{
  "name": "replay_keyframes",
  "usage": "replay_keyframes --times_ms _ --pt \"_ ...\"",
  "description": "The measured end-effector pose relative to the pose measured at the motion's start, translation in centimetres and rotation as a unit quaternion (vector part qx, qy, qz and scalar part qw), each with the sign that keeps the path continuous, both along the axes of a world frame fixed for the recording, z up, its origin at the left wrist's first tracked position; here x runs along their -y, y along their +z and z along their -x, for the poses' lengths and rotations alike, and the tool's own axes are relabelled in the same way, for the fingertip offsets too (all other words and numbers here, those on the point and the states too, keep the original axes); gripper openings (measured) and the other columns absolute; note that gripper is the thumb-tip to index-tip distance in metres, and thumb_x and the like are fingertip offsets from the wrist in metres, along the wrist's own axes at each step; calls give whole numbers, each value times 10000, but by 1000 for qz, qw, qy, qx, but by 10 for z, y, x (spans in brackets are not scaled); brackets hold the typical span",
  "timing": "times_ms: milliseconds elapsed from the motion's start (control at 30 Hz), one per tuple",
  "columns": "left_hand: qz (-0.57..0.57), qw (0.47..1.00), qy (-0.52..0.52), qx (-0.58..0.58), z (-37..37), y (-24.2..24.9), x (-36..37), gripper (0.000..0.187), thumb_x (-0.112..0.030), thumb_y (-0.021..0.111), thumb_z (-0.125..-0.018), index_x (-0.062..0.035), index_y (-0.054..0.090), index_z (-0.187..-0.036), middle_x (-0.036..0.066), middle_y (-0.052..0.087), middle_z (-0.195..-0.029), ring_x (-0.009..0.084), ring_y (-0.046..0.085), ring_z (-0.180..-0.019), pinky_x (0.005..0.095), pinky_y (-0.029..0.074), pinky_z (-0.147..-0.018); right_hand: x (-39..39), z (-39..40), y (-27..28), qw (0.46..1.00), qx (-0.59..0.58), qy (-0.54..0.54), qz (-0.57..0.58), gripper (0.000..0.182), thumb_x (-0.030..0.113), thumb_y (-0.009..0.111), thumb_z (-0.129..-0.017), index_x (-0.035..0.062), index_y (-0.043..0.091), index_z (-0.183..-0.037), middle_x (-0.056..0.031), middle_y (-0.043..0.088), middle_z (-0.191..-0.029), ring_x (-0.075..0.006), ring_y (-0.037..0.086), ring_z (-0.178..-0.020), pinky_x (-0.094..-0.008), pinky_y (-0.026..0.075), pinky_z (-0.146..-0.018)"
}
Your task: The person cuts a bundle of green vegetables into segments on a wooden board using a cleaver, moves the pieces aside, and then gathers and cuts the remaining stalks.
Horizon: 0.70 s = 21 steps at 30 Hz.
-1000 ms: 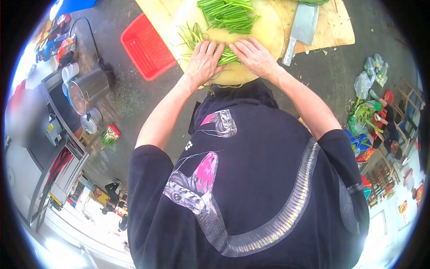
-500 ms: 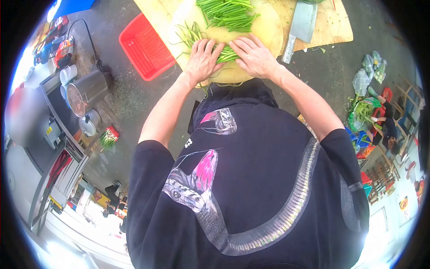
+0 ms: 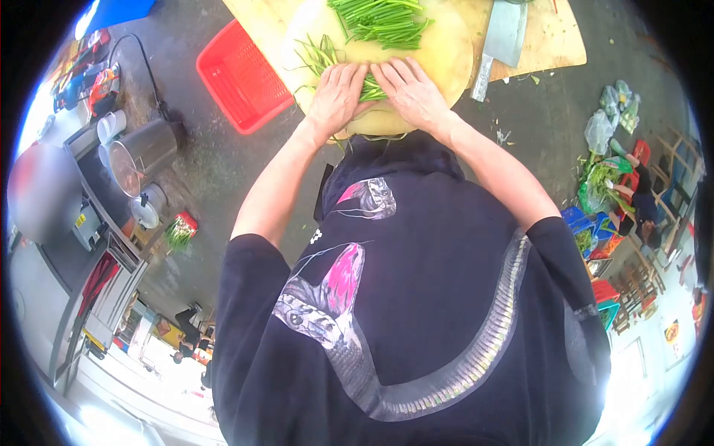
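A small bunch of thin green stalks (image 3: 371, 91) lies on the round cutting board (image 3: 455, 70) between my hands. My left hand (image 3: 336, 97) rests over its left part, fingers curled down on it. From the other side my right hand (image 3: 410, 93) closes over the right end, its fingertips close to the left hand's. Both palms partly hide the bunch. Thin, paler stalk tips (image 3: 316, 53) stick out beyond my left hand. Farther up the board lies a pile of cut green stalks (image 3: 383, 22). Right of it, a cleaver (image 3: 503, 37) lies flat, handle toward me.
A red plastic basket (image 3: 242, 78) stands left of the wooden table (image 3: 554, 48). On the floor to the left are a large metal pot (image 3: 145, 152) and a red container of greens (image 3: 181, 229). At right, another person (image 3: 645, 195) is beside bags and crates of vegetables.
My right hand has moved left, closer to my left hand, and less of the bunch shows between them. The person at the right has shifted slightly.
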<state>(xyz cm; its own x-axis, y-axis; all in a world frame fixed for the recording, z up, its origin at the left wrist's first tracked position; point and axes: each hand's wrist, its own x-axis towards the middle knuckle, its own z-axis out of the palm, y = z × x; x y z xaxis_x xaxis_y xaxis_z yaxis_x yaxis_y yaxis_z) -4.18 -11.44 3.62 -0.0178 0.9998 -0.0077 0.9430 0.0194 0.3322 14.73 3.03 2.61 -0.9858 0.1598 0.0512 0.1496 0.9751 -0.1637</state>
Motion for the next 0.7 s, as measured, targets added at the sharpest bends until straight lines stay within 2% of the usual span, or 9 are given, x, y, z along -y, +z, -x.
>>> replay_keyframes --times_ms 133,433,700 --pt "-16 1000 6 -13 0 11 -4 918 -466 836 -893 43 473 -1567 217 561 -1461 388 528 -1391 528 393 -1220 -3 -2 -4 1000 -3 6 -25 718 246 664 -947 34 466 -1604 -114 562 -1416 -303 499 -1414 -539 372 -1251" --pt "21 999 -24 -10 3 14 2 840 -405 809 -926 -5 472 -1584 181 571 -1477 368 530 -1400 516 380 -1235 -5 -9 -8 999 15 4 -39 676 241 605 -980 73 459 -1618 -109 531 -1465 -283 475 -1446 -559 346 -1269" --pt "23 998 -30 -43 -1 18 -2 759 -338 810 -910 -15 513 -1529 166 581 -1426 349 541 -1374 501 394 -1209 -5 -7 -11 999 35 7 -34 669 229 590 -996 73 443 -1629 -113 517 -1494 -300 460 -1467 -567 323 -1287"
